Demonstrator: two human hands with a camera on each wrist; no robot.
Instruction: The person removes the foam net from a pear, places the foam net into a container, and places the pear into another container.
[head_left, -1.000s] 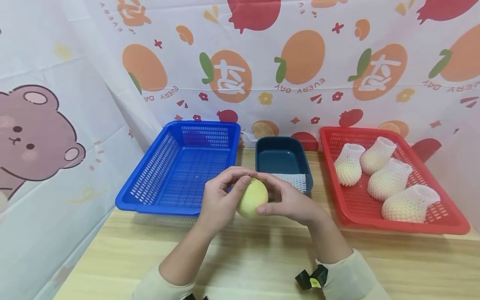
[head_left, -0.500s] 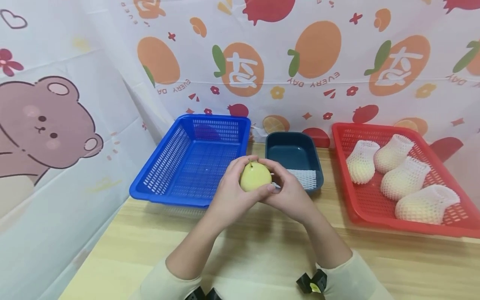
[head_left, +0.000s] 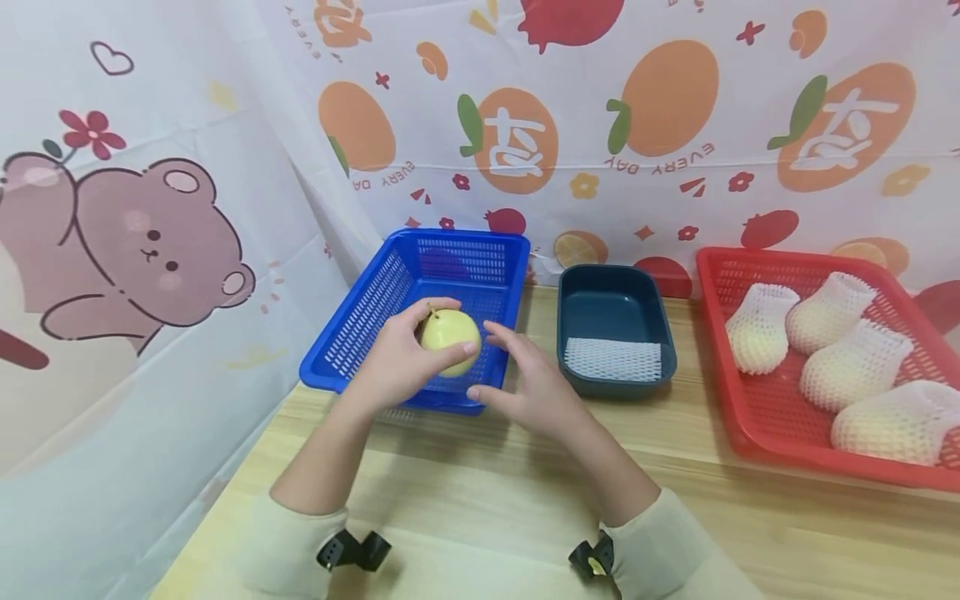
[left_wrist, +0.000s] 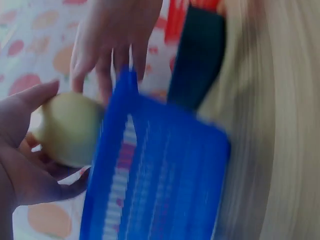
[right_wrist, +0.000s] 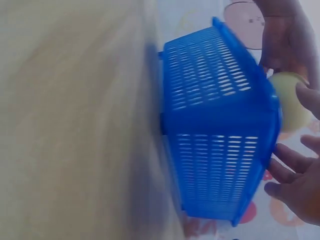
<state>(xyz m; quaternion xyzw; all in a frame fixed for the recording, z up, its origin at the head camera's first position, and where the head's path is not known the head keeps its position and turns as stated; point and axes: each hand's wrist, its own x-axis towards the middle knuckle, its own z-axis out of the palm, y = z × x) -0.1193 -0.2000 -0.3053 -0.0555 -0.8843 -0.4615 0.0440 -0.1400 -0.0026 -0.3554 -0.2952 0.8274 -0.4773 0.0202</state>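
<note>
A round, pale yellow pear with a short dark stem point(head_left: 452, 340) sits in the left hand point(head_left: 401, 354), whose curled fingers and thumb grip it from its left side. It has no marked long axis; the stem tips up and leftward. The right hand point(head_left: 532, 387) is spread, fingertips facing the pear across a gap, so the left hand is nearer. Below and beyond both hands stands the blue perforated plastic basket point(head_left: 382, 292); the pear hangs by its near rim, its exact height unclear. Right of the hands come a dark green plastic tray point(head_left: 611, 304) bearing a white foam net point(head_left: 611, 358), then a red perforated basket point(head_left: 772, 417) with four net-sleeved fruits point(head_left: 858, 367). Pale wooden worktop point(head_left: 450, 500) lies underneath; fruit-printed cloth point(head_left: 585, 217) hangs behind.
</note>
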